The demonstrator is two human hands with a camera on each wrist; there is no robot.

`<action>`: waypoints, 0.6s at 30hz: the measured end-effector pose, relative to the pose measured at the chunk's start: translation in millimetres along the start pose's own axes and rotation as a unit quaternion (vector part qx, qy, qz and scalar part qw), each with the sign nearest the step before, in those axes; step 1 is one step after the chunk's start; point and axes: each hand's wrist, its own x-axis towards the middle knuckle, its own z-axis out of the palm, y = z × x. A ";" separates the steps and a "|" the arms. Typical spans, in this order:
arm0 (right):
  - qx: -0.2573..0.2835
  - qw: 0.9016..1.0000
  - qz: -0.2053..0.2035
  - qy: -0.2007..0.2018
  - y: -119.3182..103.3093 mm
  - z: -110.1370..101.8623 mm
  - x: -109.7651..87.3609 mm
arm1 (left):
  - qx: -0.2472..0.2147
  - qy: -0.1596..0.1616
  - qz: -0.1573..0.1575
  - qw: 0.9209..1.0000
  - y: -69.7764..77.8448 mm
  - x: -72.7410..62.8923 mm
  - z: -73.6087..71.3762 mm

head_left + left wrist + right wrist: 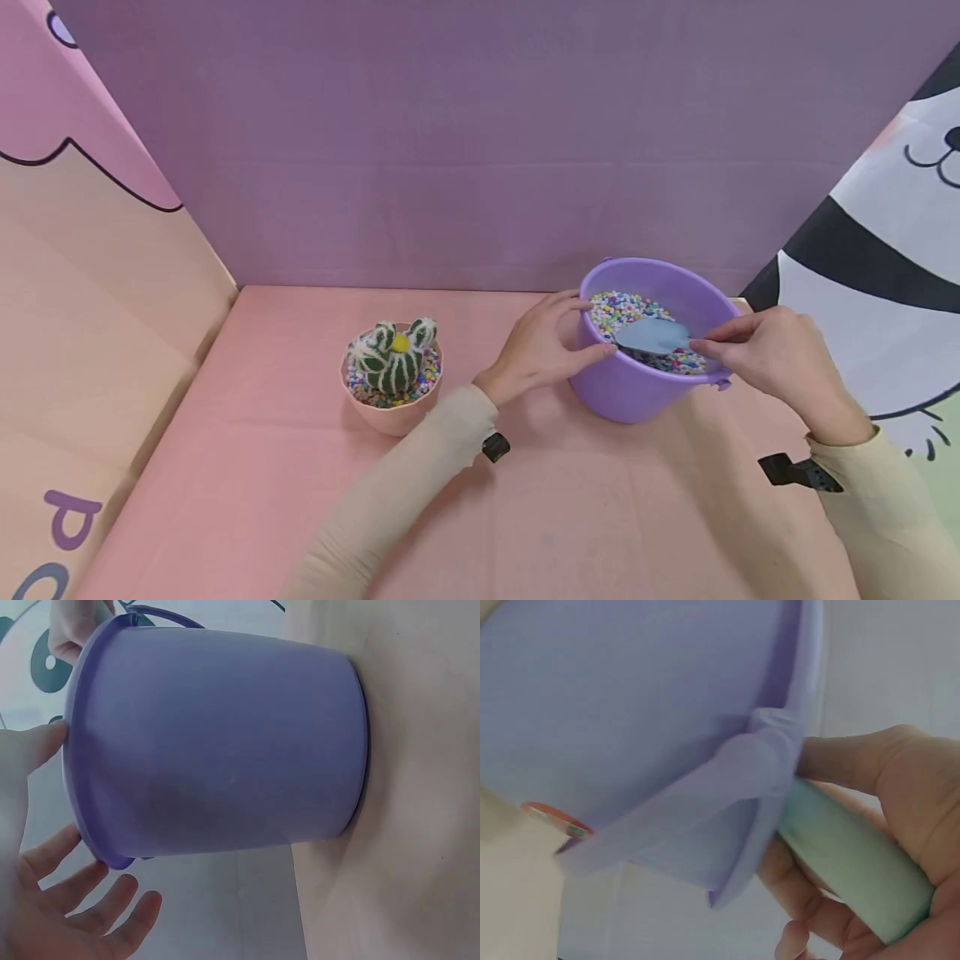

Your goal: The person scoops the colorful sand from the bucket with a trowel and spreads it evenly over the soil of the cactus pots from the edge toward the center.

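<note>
A purple bucket (637, 392) stands at the right, part-filled with small multicoloured pebbles (618, 310). My left hand (536, 346) touches its left rim, thumb and fingers spread apart; in the left wrist view the thumb and fingertips (124, 889) meet the rim or lie just beside it. Over the pebbles lies the blue blade of a small shovel (652, 336), inside the bucket. My right hand (780, 358) grips the shovel's handle (855, 862) at the right rim. The right wrist view shows the bucket's outside and its carrying handle (667, 810); the blade is hidden there.
A potted cactus (397, 371), green and white with a yellow ball, stands to the left in a peach pot (393, 421) with coloured pebbles. Behind the pink tabletop (562, 517) rises a purple wall (480, 167). A panda picture (885, 317) covers the right wall.
</note>
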 end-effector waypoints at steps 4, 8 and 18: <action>-0.003 1.000 -0.004 -0.003 -8.1 3.8 4.7 | 0.005 0.004 -0.012 1.000 0.4 -0.3 0.2; 0.037 0.999 0.011 0.022 -15.6 23.5 8.3 | 0.009 0.010 -0.019 1.000 4.1 -2.7 2.3; 0.040 0.998 -0.026 0.041 -14.2 38.3 15.4 | 0.038 0.016 -0.012 0.999 4.4 -5.7 0.8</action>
